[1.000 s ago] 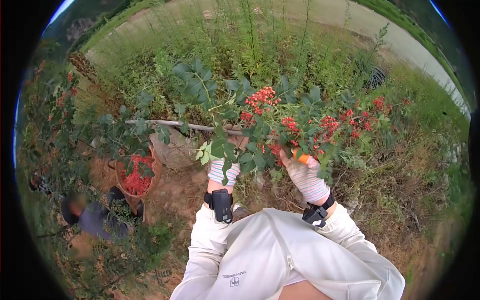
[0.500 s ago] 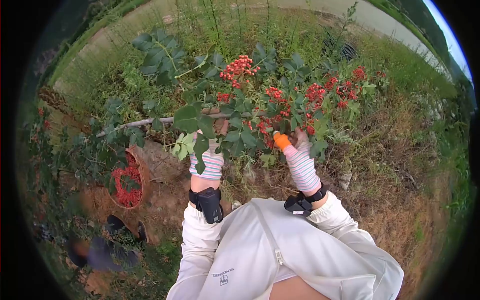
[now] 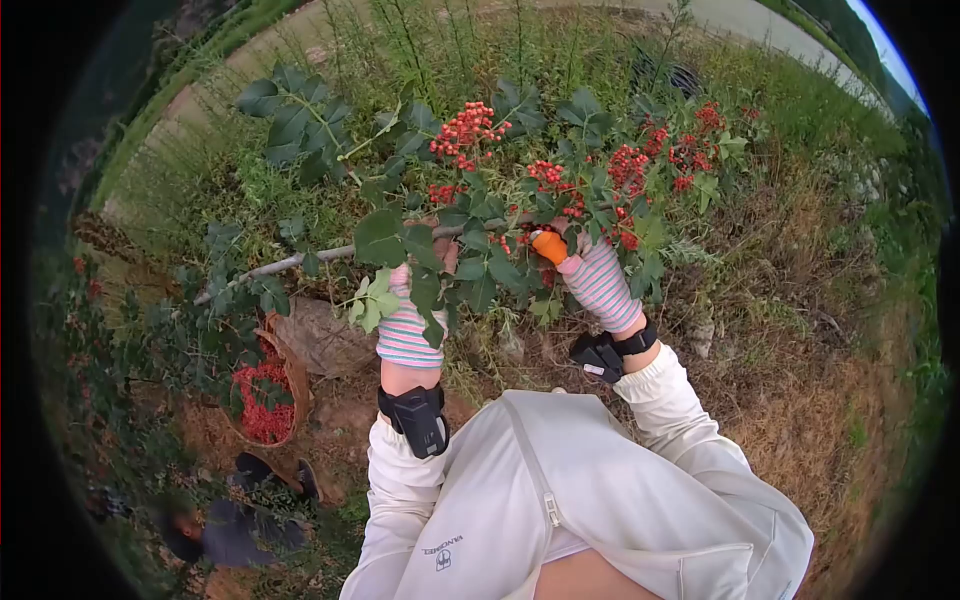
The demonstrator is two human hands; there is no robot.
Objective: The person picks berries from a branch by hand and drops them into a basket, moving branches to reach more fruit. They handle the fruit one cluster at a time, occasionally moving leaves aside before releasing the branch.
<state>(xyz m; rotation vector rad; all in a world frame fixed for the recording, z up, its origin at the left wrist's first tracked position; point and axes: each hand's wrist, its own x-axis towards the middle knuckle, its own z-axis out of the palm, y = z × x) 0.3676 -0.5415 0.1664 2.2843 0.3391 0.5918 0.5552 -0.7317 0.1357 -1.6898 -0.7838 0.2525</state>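
Observation:
A leafy branch (image 3: 290,262) with several clusters of red berries (image 3: 466,133) stretches across the view. My left hand (image 3: 442,248), in a striped sleeve, is at the branch, its fingers mostly hidden by leaves; it seems to be wrapped round the stem. My right hand (image 3: 562,243), with an orange cover on a finger or thumb, reaches among leaves and red berries right of my left hand. Its fingertips are partly covered, and what they hold cannot be made out. More berry clusters (image 3: 628,170) hang just beyond my right hand.
A basket (image 3: 300,385) of picked red berries stands on the ground at the lower left, beside a large stone (image 3: 325,338). Below it is another person (image 3: 245,530), partly behind leaves. Weeds and dry grass surround the branch; a dark coil (image 3: 668,75) lies farther back.
My right hand has shifted slightly left and up along the branch. The view has moved a little, so the basket and the other person appear lower and farther right.

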